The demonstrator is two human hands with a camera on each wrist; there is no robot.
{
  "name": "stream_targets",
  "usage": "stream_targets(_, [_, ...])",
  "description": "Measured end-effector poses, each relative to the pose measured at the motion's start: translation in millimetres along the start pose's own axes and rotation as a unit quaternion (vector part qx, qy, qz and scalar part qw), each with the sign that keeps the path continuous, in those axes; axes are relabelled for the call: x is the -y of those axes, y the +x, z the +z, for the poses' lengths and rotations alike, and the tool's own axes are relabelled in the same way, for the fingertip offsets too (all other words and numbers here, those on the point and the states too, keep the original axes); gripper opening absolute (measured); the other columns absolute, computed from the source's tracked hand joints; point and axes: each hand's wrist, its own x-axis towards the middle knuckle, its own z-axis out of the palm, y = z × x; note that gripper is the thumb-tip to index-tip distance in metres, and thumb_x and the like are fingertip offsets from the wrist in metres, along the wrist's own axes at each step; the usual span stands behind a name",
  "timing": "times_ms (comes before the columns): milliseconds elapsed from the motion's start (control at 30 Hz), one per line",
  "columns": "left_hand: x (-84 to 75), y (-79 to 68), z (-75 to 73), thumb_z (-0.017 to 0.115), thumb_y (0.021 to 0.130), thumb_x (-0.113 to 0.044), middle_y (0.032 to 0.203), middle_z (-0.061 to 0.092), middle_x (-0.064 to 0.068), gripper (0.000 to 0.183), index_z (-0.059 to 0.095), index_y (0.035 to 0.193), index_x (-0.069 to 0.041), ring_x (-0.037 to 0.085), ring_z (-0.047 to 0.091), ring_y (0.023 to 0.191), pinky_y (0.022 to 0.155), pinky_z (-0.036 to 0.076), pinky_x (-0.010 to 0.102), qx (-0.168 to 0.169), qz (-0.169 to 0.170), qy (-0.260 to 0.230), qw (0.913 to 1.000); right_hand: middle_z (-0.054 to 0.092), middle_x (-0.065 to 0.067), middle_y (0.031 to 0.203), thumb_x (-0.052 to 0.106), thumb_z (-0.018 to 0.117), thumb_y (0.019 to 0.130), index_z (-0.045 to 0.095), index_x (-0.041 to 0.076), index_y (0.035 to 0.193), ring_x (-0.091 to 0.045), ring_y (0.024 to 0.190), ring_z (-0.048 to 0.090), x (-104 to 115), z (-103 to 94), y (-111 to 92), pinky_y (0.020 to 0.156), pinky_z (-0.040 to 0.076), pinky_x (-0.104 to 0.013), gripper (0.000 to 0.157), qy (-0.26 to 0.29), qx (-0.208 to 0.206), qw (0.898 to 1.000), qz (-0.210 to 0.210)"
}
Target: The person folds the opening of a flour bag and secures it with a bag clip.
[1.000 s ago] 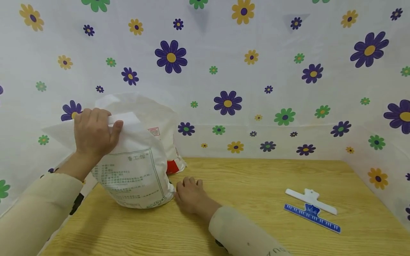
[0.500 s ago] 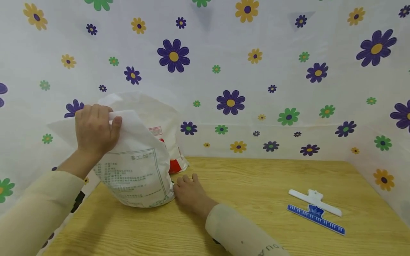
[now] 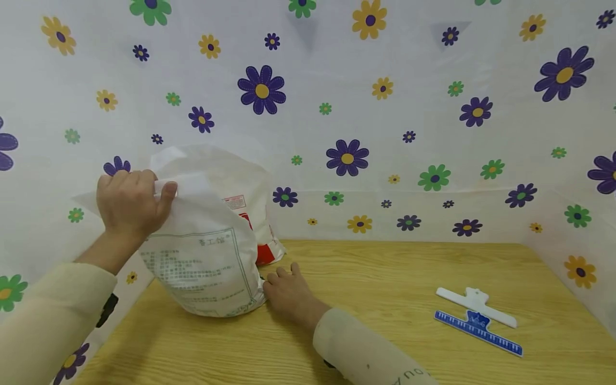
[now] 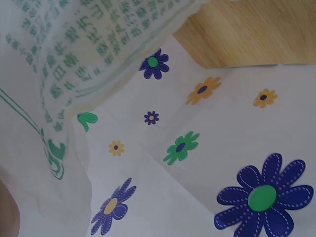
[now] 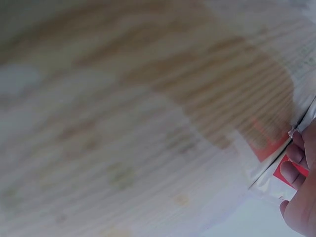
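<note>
A large white bag (image 3: 202,272) with green print stands tilted at the left of the table. My left hand (image 3: 130,206) grips its folded top edge, thumb toward the right. At the bag's lower right corner my right hand (image 3: 291,294) sits low by the table, its thumb side pinching the corner. Behind it leans another white bag (image 3: 247,176) with red print, mostly hidden. The left wrist view has the printed side of the front bag (image 4: 98,44) hanging close. In the right wrist view, curled fingers (image 5: 292,173) lie near a red patch (image 5: 281,170) on white packaging.
On the right of the wooden table (image 3: 375,299) lie a white long-bar clip (image 3: 476,306) and a blue one with piano keys (image 3: 476,329), side by side. A flower-patterned sheet (image 3: 308,128) rises behind the table and along its sides.
My left hand, still on the bag's top, has shifted slightly left and down. The right hand stays at the corner. The whole head view has shifted a little.
</note>
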Motion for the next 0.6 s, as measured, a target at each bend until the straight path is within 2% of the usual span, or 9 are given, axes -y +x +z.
stream_targets(167, [-7.6,5.9,0.6,0.017,0.095,-0.077,0.048,0.038,0.017,0.090,0.046,0.063,0.002,0.037,0.036,0.048,0.054,0.020,0.043,-0.015,0.005,0.000,0.9999,0.056,0.010,0.103,0.025,0.048,0.104,0.061,0.026,0.105,-0.015,0.103,0.051,-4,0.3,-3,0.101,0.036,-0.047,0.013,0.001,0.001,1.000,-0.009])
stream_targets(333, [-14.1,11.3,-0.1,0.017,0.095,-0.076,0.048,0.038,0.016,0.088,0.044,0.062,0.001,0.037,0.037,0.048,0.053,0.022,0.042,-0.005,0.024,0.009,0.9997,0.058,0.011,0.106,0.026,0.047,0.105,0.061,0.026,0.106,-0.014,0.105,0.052,-9,-0.4,-7,0.103,0.037,-0.048,0.014,-0.001,0.009,1.000,-0.005])
stream_targets(600, [-17.7,8.3,-1.3,0.018,0.095,-0.075,0.050,0.040,0.017,0.087,0.046,0.064,0.001,0.037,0.039,0.050,0.054,0.024,0.044,0.002,0.018,0.003,0.9998,0.058,0.010,0.106,0.025,0.047,0.105,0.062,0.025,0.108,-0.015,0.105,0.052,-11,1.3,-13,0.103,0.037,-0.050,0.016,0.014,0.015,1.000,-0.016])
